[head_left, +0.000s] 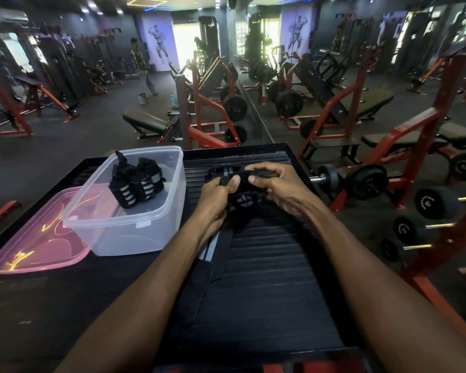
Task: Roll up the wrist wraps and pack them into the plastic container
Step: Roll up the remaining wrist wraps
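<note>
The black wrist wrap [242, 184] sat between both hands above the ribbed black platform [267, 265], part of it wound into a small roll while its loose tail — black with grey stripes — trailed back toward the person under the left wrist. The left hand [218, 196] gripped the rolled end, thumb pressed on top; the right hand [277, 184] pinched the other side with curled fingers. Just to the left stood the clear plastic container [124, 227], open, with rolled wraps [136, 181] standing upright inside against its far side. Its pink lid [35, 243] lay flat beside it, partly under the container's near-left corner. Dumbbells [414, 211] rested on a rack to the right.
</note>
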Demonstrator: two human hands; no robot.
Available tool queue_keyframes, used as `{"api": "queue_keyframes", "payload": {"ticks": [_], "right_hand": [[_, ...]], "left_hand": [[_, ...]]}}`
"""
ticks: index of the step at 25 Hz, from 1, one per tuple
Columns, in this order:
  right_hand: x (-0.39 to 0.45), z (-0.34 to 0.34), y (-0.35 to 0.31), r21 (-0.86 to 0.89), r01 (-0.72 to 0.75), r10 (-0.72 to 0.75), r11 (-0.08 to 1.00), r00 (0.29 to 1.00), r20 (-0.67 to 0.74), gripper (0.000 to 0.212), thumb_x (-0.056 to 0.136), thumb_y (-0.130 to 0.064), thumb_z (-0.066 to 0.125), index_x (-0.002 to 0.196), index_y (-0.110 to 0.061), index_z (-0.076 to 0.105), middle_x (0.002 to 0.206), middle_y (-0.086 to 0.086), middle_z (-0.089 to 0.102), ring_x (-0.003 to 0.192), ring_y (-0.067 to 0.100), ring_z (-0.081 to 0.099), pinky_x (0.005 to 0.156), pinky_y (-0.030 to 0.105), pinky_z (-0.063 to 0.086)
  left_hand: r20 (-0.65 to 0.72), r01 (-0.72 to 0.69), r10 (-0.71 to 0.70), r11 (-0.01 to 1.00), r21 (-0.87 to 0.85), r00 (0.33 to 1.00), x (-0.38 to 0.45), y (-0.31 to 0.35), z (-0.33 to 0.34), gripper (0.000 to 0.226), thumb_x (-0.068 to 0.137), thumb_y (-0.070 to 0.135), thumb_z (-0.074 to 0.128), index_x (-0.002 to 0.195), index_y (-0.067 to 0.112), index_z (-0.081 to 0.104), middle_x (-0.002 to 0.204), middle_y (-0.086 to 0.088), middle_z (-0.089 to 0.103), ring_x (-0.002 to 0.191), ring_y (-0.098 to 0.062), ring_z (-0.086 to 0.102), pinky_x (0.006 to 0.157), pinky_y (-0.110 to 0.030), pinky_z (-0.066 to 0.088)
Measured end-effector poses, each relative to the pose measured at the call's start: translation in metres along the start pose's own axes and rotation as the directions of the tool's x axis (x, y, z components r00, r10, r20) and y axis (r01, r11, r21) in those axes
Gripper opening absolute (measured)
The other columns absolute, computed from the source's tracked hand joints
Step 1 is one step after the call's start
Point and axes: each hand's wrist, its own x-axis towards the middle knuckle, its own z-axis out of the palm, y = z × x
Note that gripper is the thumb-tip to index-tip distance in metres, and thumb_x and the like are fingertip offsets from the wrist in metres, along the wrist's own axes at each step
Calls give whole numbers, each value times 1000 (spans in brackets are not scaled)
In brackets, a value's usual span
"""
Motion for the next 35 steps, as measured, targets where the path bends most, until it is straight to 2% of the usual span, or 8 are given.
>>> {"api": "queue_keyframes", "payload": {"ticks": [3,9,13,17,20,24,30,35], "right_hand": [[-1,0,0,-16,-48,48,999,999,-3,4,90,-4,69,93,-6,70,79,8,70,63,16,67,47,27,52],[2,-2,2,0,75,-75,997,997,-23,27,83,15,66,103,-3,71,96,17,69,83,25,69,68,30,61],[-1,1,-1,69,-25,22,997,999,42,20,88,6,67,106,-2,69,87,9,72,67,15,70,59,28,55],[-3,3,1,6,-19,19,1000,1000,14,17,88,1,70,104,-3,69,102,19,67,79,25,70,58,32,56],[-1,2,3,-5,81,-81,997,996,-37,23,84,10,69,99,-6,72,101,16,69,91,28,67,75,44,57],[1,-1,4,-36,147,-147,989,989,-8,33,78,16,71,97,-11,74,107,11,71,96,23,68,79,33,58],[-5,2,-5,39,-76,75,996,996,38,25,92,-4,67,116,-1,65,82,5,63,48,1,59,43,13,42],[0,-1,1,-48,11,-11,999,1000,-4,19,85,3,72,103,-4,70,101,17,67,86,22,68,68,30,59]], "left_hand": [[1,-58,58,997,49,998,-1,-1,0,16,93,-1,62,101,12,69,96,-13,74,91,-30,71,70,-39,60],[63,10,-7,999,-51,998,-2,1,2,39,92,27,70,122,2,62,110,-19,73,97,-34,72,76,-41,60],[-17,-84,84,996,14,996,0,0,1,13,93,5,65,106,8,67,93,-16,71,75,-25,67,56,-29,51],[3,-140,140,989,55,990,2,-2,-1,27,89,-10,62,99,15,69,98,-14,72,95,-33,69,84,-45,59],[22,-146,145,988,43,989,2,-3,0,24,87,-3,68,98,18,71,96,-11,74,93,-30,70,80,-43,58],[49,-70,70,998,-5,996,2,-3,-1,21,90,16,72,109,8,71,106,-16,76,102,-33,72,87,-50,59],[23,-179,178,982,60,984,2,-5,1,21,87,-5,67,104,8,69,102,-16,73,99,-30,69,98,-50,55],[92,-164,158,985,58,983,2,-6,-1,24,86,0,70,105,14,70,101,-14,73,95,-29,69,81,-42,57]]}}
